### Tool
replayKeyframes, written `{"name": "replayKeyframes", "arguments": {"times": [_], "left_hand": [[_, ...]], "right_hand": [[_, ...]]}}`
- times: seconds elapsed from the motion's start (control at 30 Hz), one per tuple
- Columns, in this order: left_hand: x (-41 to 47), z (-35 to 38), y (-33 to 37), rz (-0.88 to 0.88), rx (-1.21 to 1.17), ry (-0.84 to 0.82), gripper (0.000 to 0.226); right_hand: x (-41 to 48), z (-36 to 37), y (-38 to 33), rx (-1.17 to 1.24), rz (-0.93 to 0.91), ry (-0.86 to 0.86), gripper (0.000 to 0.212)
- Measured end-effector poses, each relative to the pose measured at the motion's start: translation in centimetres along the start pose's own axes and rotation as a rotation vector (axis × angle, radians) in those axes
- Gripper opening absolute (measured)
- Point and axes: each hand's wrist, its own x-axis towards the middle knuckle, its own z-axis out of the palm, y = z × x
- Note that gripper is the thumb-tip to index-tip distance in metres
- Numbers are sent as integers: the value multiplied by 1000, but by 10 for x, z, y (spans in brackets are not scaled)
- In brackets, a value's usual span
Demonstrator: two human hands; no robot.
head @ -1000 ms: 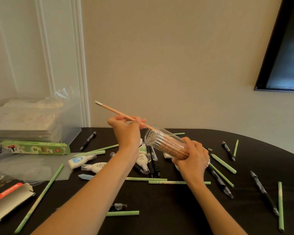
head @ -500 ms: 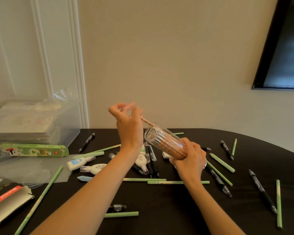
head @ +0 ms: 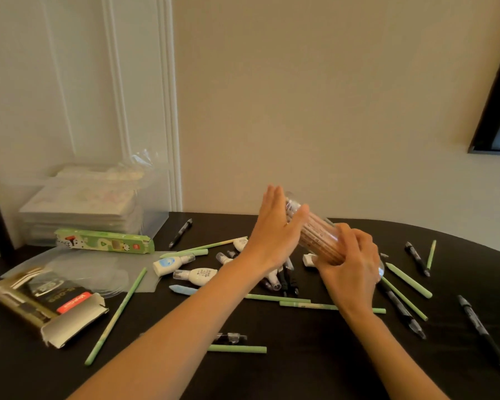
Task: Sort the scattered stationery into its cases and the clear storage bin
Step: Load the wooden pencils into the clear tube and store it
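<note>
The clear tube (head: 318, 235) of pencils is held above the desk (head: 300, 370), tilted with its open mouth up and to the left. It looks light and stiff, but the smooth plastic is likely slippery and the pencils inside are loose, so it is best gripped round the lower barrel and kept mouth-up. The right hand (head: 350, 261) does that, its fingers curled round the lower half. The left hand (head: 274, 226) is flat, fingers straight and together, palm against the mouth, probably to tap the pencils level. Both forearms reach forward. Green pencils (head: 114, 316) and black pens (head: 416, 258) lie scattered on the desk; the bin (head: 153, 217) sits far left.
</note>
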Motion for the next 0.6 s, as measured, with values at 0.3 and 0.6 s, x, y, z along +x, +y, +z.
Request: {"name": "replayKeyframes", "arguments": {"times": [0.3,0.6], "left_hand": [[-26,-45,-8,-46,205,45,60],[-54,-89,-11,-74,187,211,47]], "right_hand": [[-15,0,-37,-5,-123,-203,70],[-22,8,-77,-43,-31,-343,70]]}}
